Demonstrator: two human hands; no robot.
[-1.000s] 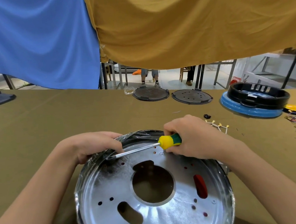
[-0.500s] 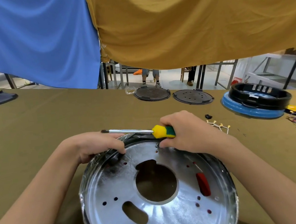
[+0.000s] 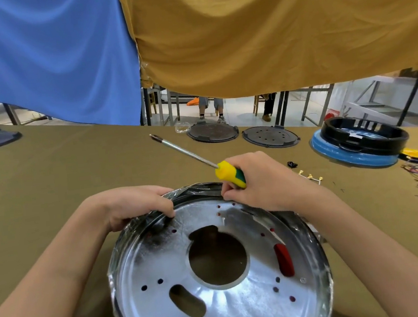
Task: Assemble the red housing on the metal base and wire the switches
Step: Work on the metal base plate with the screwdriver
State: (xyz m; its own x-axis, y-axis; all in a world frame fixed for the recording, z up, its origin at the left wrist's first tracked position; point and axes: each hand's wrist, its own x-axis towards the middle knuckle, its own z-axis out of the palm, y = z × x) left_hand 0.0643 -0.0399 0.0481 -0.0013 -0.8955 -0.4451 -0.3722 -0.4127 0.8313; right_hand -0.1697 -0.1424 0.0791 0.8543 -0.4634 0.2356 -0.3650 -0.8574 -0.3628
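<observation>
Fingers of the left hand [image 3: 133, 206] were curled over the far-left rim of the metal base [image 3: 225, 307], their tips pressing on the crinkled plastic film [image 3: 193, 189] that wrapped that rim. The right hand [image 3: 263, 181] gripped the yellow and green handle of the screwdriver [image 3: 230, 174], fingers closed around it, and its lowest fingertips touched the far rim of the base. The steel shaft pointed up and away from these fingers, to the far left, with the tip in the air and touching nothing.

The base lay directly below both hands, on the olive table cover [image 3: 63, 172]. It looked like thin pressed sheet metal: stiff, probably light, and slippery where the film covered it. The cut holes could have sharp edges, so the rolled rim seemed the safest place to hold it. Red of the housing [image 3: 284, 259] showed through a slot below the right fingers; it was probably rigid plastic sitting under the base.

No brand, label or writing could be read on the base, the tool or the parts beyond the fingers.
</observation>
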